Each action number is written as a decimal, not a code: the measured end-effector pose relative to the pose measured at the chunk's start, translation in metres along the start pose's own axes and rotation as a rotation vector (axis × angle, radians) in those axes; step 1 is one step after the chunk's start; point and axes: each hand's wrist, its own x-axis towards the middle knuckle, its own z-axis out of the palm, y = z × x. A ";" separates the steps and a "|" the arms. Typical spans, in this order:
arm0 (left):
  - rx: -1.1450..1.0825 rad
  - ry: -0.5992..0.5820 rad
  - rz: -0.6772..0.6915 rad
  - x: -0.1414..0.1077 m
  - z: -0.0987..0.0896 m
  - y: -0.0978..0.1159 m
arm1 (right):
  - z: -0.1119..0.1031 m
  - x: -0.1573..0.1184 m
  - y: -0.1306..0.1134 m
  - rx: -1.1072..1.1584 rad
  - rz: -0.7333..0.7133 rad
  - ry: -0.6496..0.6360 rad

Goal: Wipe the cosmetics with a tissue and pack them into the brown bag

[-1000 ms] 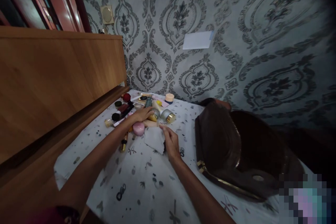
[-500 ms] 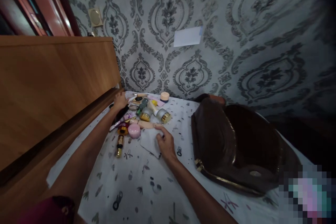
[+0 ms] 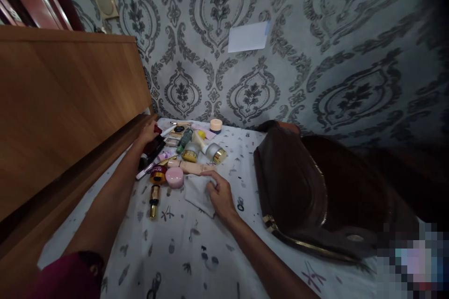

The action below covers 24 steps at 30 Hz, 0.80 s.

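At the far left of the bed, my left hand (image 3: 149, 131) is closed around a small dark red item (image 3: 158, 130), mostly covered by the fingers. Dark, flat items (image 3: 154, 150) lie just below that hand. My right hand (image 3: 221, 197) rests with curled fingers on the edge of a folded white cloth (image 3: 197, 192). Above the cloth lies a beige tube (image 3: 191, 167). Left of it are a pink round jar (image 3: 174, 178), a dark red jar with a gold lid (image 3: 158, 174) and a small gold-and-black bottle (image 3: 154, 201).
Farther back lie gold-lidded jars (image 3: 215, 153), a green bottle (image 3: 185, 140) and a peach-lidded jar (image 3: 216, 125). A large brown bag (image 3: 291, 187) gapes on the right. A wooden panel (image 3: 70, 112) borders the left, and patterned wallpaper (image 3: 252, 93) stands behind.
My left hand has shifted slightly, and a dark red item now shows at its fingers. My right hand stays at the cloth. The camera view has turned a little.
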 end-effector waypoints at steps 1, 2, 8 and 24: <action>-0.001 0.011 0.005 -0.001 0.000 0.001 | 0.000 0.000 -0.001 0.001 -0.002 0.002; -0.002 0.023 0.005 -0.002 0.000 0.002 | -0.001 0.000 -0.001 0.003 -0.004 0.005; -0.041 0.128 -0.017 -0.020 -0.007 0.012 | 0.001 0.001 0.004 0.008 0.047 -0.010; -0.335 0.262 0.612 -0.196 -0.020 0.067 | 0.001 0.001 0.000 0.048 -0.033 0.063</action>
